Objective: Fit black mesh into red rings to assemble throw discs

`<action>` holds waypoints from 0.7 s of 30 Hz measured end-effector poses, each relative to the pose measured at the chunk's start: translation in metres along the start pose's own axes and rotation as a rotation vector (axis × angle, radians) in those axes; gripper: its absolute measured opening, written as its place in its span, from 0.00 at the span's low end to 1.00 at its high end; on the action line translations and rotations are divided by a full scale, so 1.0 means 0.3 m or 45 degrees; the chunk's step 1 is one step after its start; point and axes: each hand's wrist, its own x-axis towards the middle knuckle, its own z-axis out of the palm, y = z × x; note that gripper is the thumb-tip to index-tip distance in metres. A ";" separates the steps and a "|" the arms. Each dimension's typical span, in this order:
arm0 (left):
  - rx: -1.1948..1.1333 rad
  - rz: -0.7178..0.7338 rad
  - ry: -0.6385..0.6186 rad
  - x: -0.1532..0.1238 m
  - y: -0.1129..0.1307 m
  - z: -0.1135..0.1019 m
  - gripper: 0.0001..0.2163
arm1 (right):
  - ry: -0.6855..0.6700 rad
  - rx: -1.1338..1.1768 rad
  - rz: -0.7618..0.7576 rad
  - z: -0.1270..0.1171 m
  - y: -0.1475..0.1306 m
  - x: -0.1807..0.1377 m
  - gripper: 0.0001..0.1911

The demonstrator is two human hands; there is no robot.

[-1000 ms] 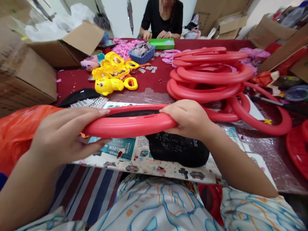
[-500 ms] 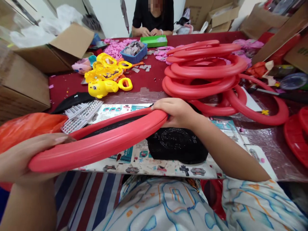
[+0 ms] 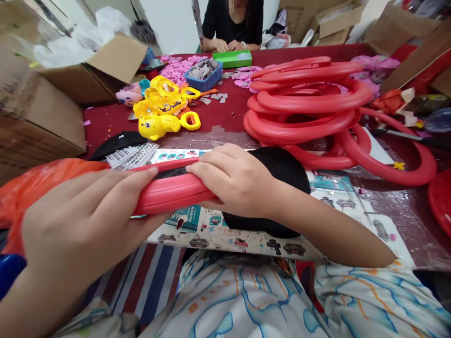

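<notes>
A red plastic ring [image 3: 172,193] is held in both hands over the near side of the table. My left hand [image 3: 88,220] is closed around its left part, thumb below and fingers over the top. My right hand [image 3: 236,180] grips the ring's right part, its fingertips close to those of the left. A strip of black material [image 3: 171,172] shows inside the rim between the hands. Black mesh fabric [image 3: 282,173] lies behind and under my right wrist; whether it joins the ring is hidden.
A stack of red rings [image 3: 310,101] stands at the right. Yellow animal-shaped toy parts [image 3: 160,126], a blue basket [image 3: 204,83] of grey pieces and a green tray [image 3: 232,58] sit farther back. Printed cardboard [image 3: 225,234] covers the near edge. A person in black [image 3: 232,28] sits opposite.
My left hand has moved right along the ring, bringing both hands close together. The right hand has shifted slightly left and down. The black mesh is spread differently behind the wrist.
</notes>
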 end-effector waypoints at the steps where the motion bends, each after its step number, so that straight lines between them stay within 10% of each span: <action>1: 0.090 0.021 -0.074 0.013 0.008 -0.004 0.15 | 0.009 0.074 0.008 -0.008 0.005 -0.011 0.18; 12: -0.031 0.179 0.252 -0.068 -0.139 0.030 0.19 | -0.059 0.162 -0.144 -0.046 0.035 -0.074 0.17; 21: 0.119 0.413 0.042 0.064 0.013 -0.002 0.23 | 0.037 0.025 -0.225 -0.038 0.011 -0.041 0.17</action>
